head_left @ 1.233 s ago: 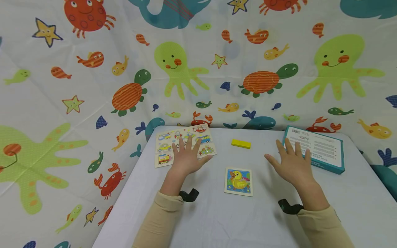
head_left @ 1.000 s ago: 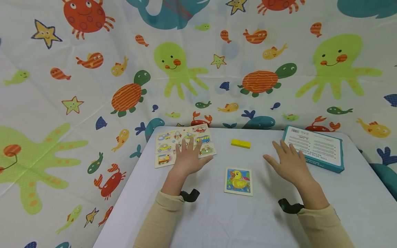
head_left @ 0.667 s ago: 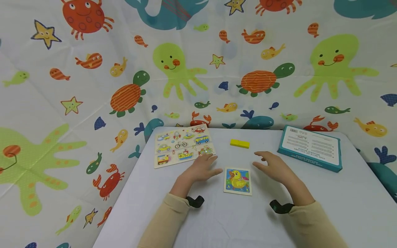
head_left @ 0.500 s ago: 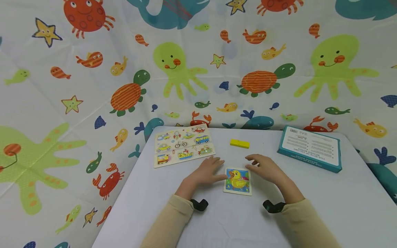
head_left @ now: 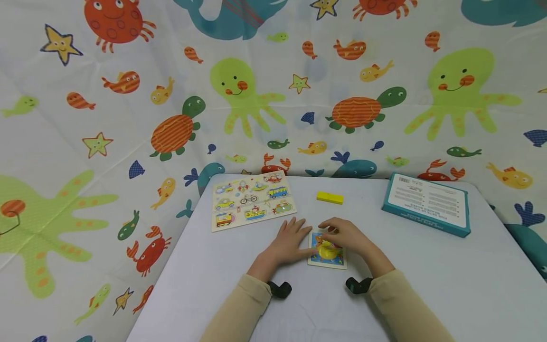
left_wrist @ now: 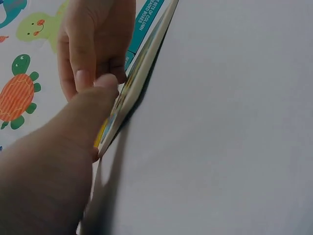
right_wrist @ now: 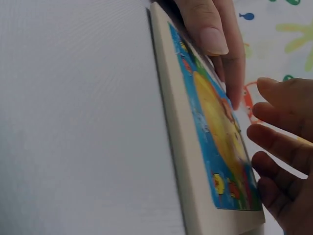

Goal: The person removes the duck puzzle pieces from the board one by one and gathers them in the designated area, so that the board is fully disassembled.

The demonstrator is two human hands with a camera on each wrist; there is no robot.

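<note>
A square wooden duck puzzle [head_left: 331, 260] lies face up in the middle of the table. In the head view my left hand [head_left: 287, 243] is spread beside it, fingers straight, the thumb reaching over its left part. My right hand [head_left: 347, 235] hovers above the upper right of the puzzle with bent fingers. No loose piece shows between them. The left wrist view has my left thumb [left_wrist: 78, 117] by the puzzle's pale edge [left_wrist: 139, 90]. In the right wrist view, the fingers of my right hand [right_wrist: 288, 137] hang loosely curled near the far side of the puzzle [right_wrist: 215, 122].
A yellow block [head_left: 329, 197] lies farther back. Behind my left hand is a vehicle picture board [head_left: 239, 199], and at the back right a teal and white box [head_left: 427, 202]. A curtain [head_left: 265, 28] printed with sea animals closes the back of the white-covered table [head_left: 461, 285].
Both hands have come inward and nearer to me, from the board and box to the duck puzzle. The right hand's fingers have bent; the left thumb now overlaps the puzzle.
</note>
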